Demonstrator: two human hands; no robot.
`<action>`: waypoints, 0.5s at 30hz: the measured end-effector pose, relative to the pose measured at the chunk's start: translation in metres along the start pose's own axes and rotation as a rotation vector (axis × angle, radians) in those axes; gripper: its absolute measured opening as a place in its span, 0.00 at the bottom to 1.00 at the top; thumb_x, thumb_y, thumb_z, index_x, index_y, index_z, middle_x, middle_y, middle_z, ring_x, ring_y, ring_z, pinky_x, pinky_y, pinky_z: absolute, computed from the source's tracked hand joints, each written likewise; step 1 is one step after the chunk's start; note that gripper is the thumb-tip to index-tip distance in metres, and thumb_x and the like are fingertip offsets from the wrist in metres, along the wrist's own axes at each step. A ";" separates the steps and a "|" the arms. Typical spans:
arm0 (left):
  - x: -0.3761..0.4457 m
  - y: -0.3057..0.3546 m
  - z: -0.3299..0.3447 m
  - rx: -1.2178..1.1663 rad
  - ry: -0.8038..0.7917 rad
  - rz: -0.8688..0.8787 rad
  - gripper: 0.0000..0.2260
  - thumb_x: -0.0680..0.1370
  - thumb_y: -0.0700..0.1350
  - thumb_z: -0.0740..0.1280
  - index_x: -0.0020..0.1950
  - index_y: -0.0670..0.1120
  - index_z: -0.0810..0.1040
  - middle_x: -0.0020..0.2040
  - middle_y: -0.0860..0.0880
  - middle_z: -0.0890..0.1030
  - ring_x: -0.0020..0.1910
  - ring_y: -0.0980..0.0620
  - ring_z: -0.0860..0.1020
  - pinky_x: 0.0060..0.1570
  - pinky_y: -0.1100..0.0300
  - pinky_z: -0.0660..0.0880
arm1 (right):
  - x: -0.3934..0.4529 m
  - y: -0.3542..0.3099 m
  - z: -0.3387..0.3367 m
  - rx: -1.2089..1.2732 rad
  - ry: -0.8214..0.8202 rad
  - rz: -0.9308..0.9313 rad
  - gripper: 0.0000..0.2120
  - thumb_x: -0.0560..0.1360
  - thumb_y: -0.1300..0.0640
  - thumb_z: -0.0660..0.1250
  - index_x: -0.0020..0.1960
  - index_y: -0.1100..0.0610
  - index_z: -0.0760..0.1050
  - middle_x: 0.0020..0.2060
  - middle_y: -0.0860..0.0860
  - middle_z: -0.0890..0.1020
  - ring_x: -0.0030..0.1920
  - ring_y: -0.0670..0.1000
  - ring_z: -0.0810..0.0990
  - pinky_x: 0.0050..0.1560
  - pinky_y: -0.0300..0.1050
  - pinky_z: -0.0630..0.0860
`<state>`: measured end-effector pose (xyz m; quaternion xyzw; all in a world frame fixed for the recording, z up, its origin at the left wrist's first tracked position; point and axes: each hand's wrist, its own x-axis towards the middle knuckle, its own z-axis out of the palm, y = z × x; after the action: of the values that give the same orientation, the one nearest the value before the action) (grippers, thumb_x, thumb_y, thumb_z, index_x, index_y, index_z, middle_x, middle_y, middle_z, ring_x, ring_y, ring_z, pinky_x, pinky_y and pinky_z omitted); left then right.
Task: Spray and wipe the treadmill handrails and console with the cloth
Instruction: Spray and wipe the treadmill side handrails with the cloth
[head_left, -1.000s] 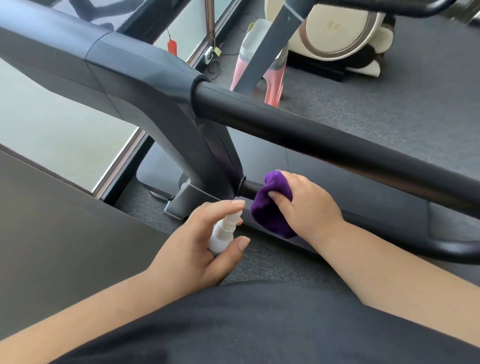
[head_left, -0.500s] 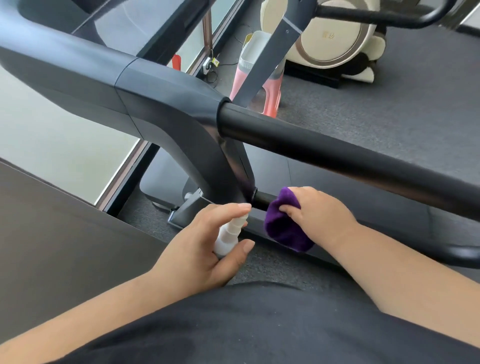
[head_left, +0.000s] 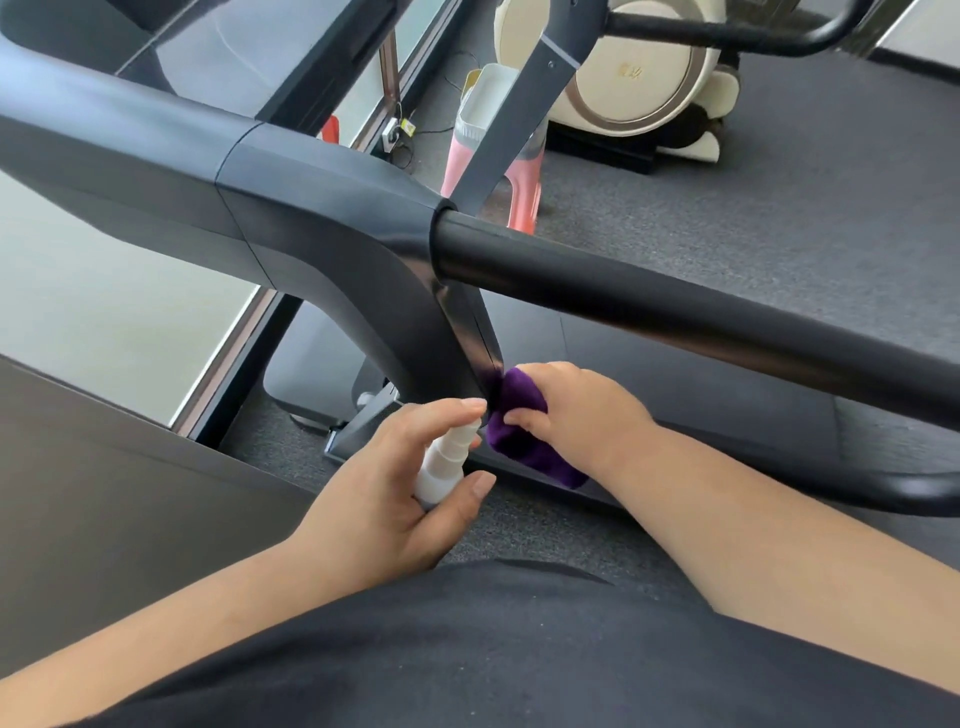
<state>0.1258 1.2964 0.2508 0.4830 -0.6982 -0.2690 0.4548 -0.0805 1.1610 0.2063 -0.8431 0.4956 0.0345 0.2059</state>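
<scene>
Compared with half a second earlier, the right hand (head_left: 576, 410) has carried the purple cloth (head_left: 522, 431) leftward along the lower handrail bar (head_left: 883, 480), so the cloth now touches the foot of the dark upright post (head_left: 415, 332), where before a short stretch of bar showed between them. The left hand (head_left: 384, 493) and its white spray bottle (head_left: 445, 465) keep the same pose, and the view has shifted slightly.

The cloth is bunched into a wad, deep purple, with its lower end hanging below the fist. The right hand's fingers are curled around it, thumb on its near face. The left hand grips the small spray bottle, index finger lying over the nozzle top, thumb against the body; the nozzle sits just beside the cloth. The thick upper handrail (head_left: 675, 306) runs above both hands, black and matte.
</scene>
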 end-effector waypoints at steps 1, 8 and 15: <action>0.002 0.001 0.000 -0.010 -0.009 0.008 0.23 0.78 0.57 0.65 0.70 0.67 0.61 0.56 0.59 0.75 0.53 0.51 0.80 0.52 0.55 0.76 | -0.005 0.007 -0.003 -0.007 -0.027 0.010 0.12 0.74 0.35 0.62 0.52 0.40 0.69 0.48 0.43 0.79 0.48 0.53 0.79 0.45 0.52 0.77; 0.005 -0.010 -0.012 0.000 -0.006 -0.002 0.23 0.77 0.57 0.66 0.70 0.68 0.61 0.56 0.61 0.75 0.46 0.61 0.79 0.47 0.61 0.75 | -0.026 0.025 -0.006 -0.168 -0.018 0.173 0.29 0.74 0.28 0.56 0.69 0.41 0.66 0.58 0.48 0.79 0.55 0.55 0.79 0.52 0.50 0.76; 0.012 -0.011 -0.012 0.012 -0.010 -0.010 0.24 0.76 0.55 0.67 0.69 0.68 0.62 0.56 0.58 0.77 0.44 0.62 0.79 0.47 0.63 0.74 | 0.001 0.004 0.005 -0.102 0.004 0.228 0.21 0.78 0.31 0.47 0.55 0.43 0.69 0.51 0.46 0.80 0.50 0.55 0.80 0.48 0.53 0.77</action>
<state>0.1397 1.2816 0.2516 0.4880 -0.6996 -0.2696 0.4470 -0.0824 1.1603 0.2007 -0.7907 0.5863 0.0811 0.1567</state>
